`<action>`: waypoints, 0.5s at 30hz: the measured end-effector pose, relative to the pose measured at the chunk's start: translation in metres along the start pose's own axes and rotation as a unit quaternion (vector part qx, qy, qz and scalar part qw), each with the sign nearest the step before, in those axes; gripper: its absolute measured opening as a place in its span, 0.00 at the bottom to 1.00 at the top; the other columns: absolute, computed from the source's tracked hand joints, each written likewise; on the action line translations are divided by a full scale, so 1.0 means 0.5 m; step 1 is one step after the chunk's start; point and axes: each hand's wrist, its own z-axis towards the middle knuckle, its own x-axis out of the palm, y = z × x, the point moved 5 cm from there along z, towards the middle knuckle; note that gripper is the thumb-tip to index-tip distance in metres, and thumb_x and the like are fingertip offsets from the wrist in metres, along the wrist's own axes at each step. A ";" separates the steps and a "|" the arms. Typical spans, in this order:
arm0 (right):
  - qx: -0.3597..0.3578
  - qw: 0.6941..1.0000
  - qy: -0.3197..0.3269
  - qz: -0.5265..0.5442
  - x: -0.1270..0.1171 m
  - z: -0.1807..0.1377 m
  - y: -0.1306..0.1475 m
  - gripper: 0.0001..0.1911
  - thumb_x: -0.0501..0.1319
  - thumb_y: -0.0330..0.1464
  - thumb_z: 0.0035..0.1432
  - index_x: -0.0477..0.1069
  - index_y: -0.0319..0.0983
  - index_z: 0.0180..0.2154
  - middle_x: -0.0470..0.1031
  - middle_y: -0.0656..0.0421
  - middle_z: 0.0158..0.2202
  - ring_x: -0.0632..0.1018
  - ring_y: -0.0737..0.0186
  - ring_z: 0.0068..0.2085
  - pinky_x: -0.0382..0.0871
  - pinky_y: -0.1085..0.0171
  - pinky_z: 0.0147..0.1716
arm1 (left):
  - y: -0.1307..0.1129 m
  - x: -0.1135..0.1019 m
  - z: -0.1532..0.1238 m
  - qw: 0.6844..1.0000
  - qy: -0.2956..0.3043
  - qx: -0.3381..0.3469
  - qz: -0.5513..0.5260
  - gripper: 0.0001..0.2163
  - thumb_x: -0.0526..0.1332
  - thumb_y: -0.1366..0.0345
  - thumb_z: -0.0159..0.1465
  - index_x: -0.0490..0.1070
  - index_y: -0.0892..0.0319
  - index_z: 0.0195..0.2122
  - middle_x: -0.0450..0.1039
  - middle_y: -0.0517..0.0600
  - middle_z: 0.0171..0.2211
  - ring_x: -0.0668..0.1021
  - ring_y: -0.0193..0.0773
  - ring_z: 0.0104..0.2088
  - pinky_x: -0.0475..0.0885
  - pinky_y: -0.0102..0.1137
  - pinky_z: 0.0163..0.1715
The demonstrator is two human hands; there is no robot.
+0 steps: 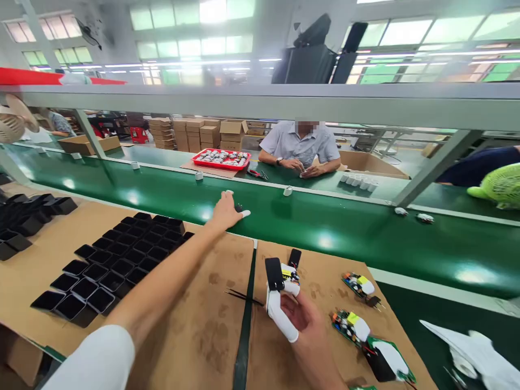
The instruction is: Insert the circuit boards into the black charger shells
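My left hand is stretched over the green conveyor belt, with white covers on some fingertips. A small dark piece shows between its fingers and thumb; its kind is unclear. Above the cardboard-covered bench, my right hand, also in white finger covers, grips a small circuit board with yellow and white parts. A black rectangular plate stands up at that board, partly covering it. Behind it lies another black plate. Dark thin tweezers rest left of my right hand.
Rows of black open cases fill the left bench. More circuit boards lie on the right cardboard. Small white parts sit along the belt. Across it, a person works beside a red tray. A shelf beam crosses above.
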 end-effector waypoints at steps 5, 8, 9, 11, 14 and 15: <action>-0.091 0.977 -0.095 -0.167 -0.011 -0.027 0.028 0.28 0.77 0.43 0.62 0.80 0.44 0.60 0.87 0.49 0.53 0.87 0.51 0.42 0.88 0.52 0.46 | 0.060 -0.101 -0.128 0.996 -0.039 0.033 0.075 0.27 0.68 0.50 0.73 0.71 0.60 0.67 0.79 0.62 0.62 0.82 0.61 0.61 0.78 0.50 0.63; -0.152 0.949 -0.110 -0.252 -0.005 -0.046 0.042 0.33 0.73 0.37 0.66 0.72 0.44 0.69 0.85 0.46 0.59 0.88 0.48 0.50 0.88 0.50 0.52 | 0.120 -0.140 -0.228 0.987 -0.053 0.052 0.142 0.22 0.65 0.48 0.70 0.77 0.60 0.56 0.80 0.64 0.55 0.81 0.68 0.59 0.72 0.58 0.65; -0.166 0.944 -0.108 -0.263 -0.002 -0.050 0.045 0.34 0.72 0.35 0.67 0.69 0.44 0.71 0.85 0.46 0.60 0.88 0.47 0.52 0.87 0.50 0.53 | 0.139 -0.145 -0.255 0.984 -0.050 0.062 0.159 0.20 0.65 0.48 0.69 0.78 0.59 0.53 0.81 0.64 0.51 0.82 0.69 0.57 0.73 0.59 0.64; -0.194 0.936 -0.105 -0.276 0.004 -0.056 0.049 0.36 0.71 0.33 0.67 0.66 0.45 0.73 0.84 0.47 0.61 0.88 0.47 0.54 0.87 0.50 0.55 | 0.170 -0.145 -0.290 0.978 -0.038 0.085 0.185 0.18 0.63 0.49 0.68 0.78 0.58 0.48 0.81 0.64 0.46 0.82 0.68 0.52 0.74 0.60 0.62; -0.238 0.922 -0.107 -0.285 0.012 -0.062 0.059 0.37 0.71 0.31 0.67 0.66 0.45 0.73 0.85 0.50 0.55 0.88 0.49 0.50 0.88 0.50 0.54 | 0.195 -0.132 -0.309 0.972 -0.020 0.127 0.195 0.13 0.58 0.55 0.71 0.77 0.55 0.46 0.82 0.63 0.45 0.80 0.65 0.53 0.69 0.63 0.66; -0.254 0.918 -0.109 -0.286 0.015 -0.063 0.063 0.36 0.70 0.31 0.67 0.66 0.45 0.73 0.84 0.50 0.54 0.88 0.50 0.48 0.88 0.50 0.53 | 0.198 -0.127 -0.310 0.971 -0.015 0.139 0.192 0.11 0.57 0.58 0.72 0.77 0.55 0.45 0.82 0.62 0.45 0.79 0.65 0.55 0.66 0.65 0.68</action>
